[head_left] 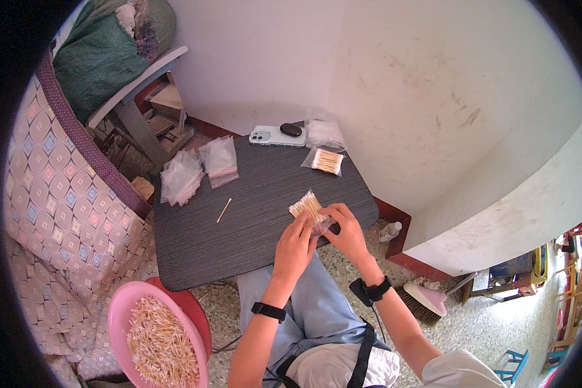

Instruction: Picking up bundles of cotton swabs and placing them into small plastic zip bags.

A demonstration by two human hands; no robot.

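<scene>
Pinched cotton swabs (pixel 306 204) and clear plastic (pixel 323 227) between nearly closed left hand (pixel 293 247) and right hand (pixel 348 234); had loose swabs (pixel 161 343) in a pink basin (pixel 118 323), more in a small bag (pixel 325 161).

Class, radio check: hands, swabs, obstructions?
Left hand and right hand on white-tipped tan swab bundle, clear plastic bag. Loose white-tipped swab apart, leftward. Nothing visibly blocking.
</scene>
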